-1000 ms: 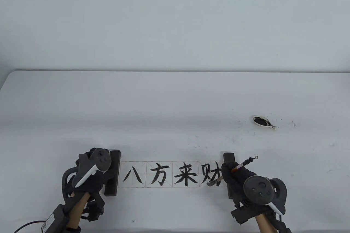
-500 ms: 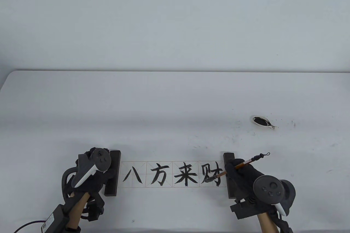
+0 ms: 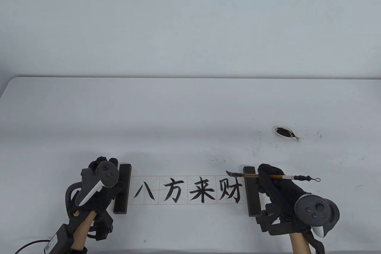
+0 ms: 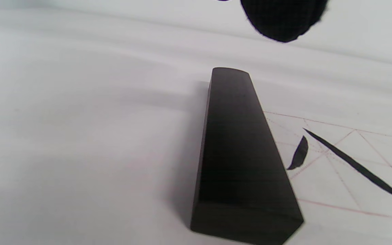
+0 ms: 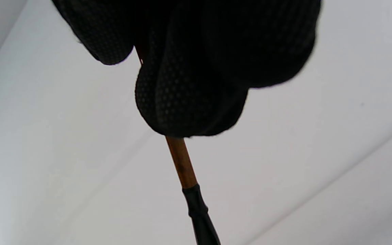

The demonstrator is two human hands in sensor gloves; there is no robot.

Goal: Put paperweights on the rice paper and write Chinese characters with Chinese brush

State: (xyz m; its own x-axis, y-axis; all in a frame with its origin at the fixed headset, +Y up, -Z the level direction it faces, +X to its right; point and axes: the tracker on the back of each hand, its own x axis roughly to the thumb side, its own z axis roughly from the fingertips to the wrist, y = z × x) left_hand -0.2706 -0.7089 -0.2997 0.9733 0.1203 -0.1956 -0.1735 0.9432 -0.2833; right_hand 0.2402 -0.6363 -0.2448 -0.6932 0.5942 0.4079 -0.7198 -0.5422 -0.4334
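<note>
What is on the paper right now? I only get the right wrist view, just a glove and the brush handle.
Observer: Four inked characters fill the paper, one in each grid square.
Operator: Is the brush on the paper?
Observer: No. The right hand holds the brush about level, and its tip points left, beyond the paper's far edge.
Operator: Are both weights in place?
Observer: Yes. The left weight and the right weight each lie across one end of the paper.
</note>
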